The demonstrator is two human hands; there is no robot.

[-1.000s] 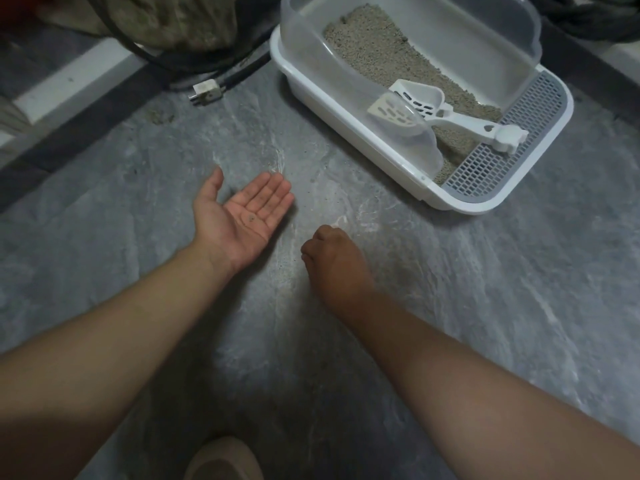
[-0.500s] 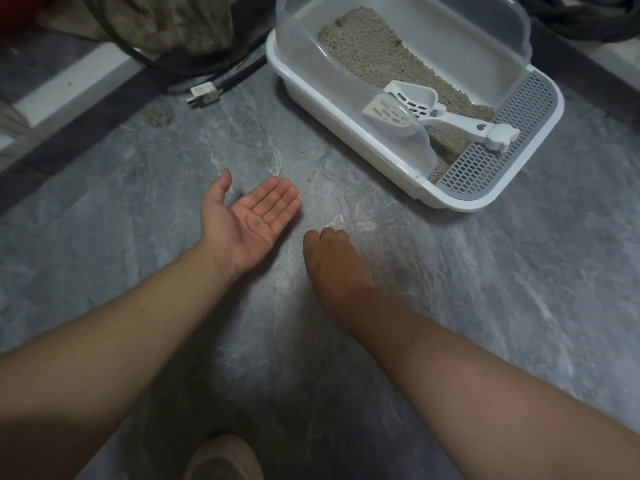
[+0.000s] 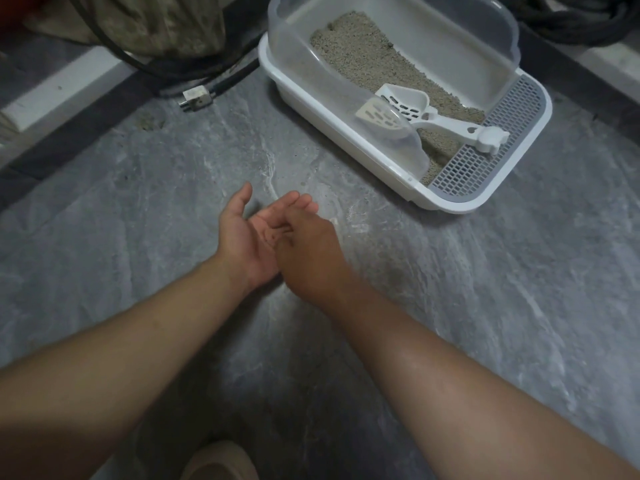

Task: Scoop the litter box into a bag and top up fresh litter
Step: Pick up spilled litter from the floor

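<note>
Floor (image 3: 485, 306): grey marbled stone-look surface, pale veining, dim light. Dark border strip (image 3: 86, 123) runs diagonally upper left, white strip (image 3: 59, 95) beyond it. Black cables (image 3: 166, 69) with a white plug (image 3: 197, 97) lie at the border. Olive fabric bundle (image 3: 149, 22) behind.

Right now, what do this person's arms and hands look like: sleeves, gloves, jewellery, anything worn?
Nothing is worn on either arm. Both forearms are bare as far as the picture shows, with no sleeve or cuff in view. The left hand and the right hand have no gloves, and no watch or bracelet shows at the wrists. No ring is visible, though the right hand's fingers are mostly hidden.
</note>
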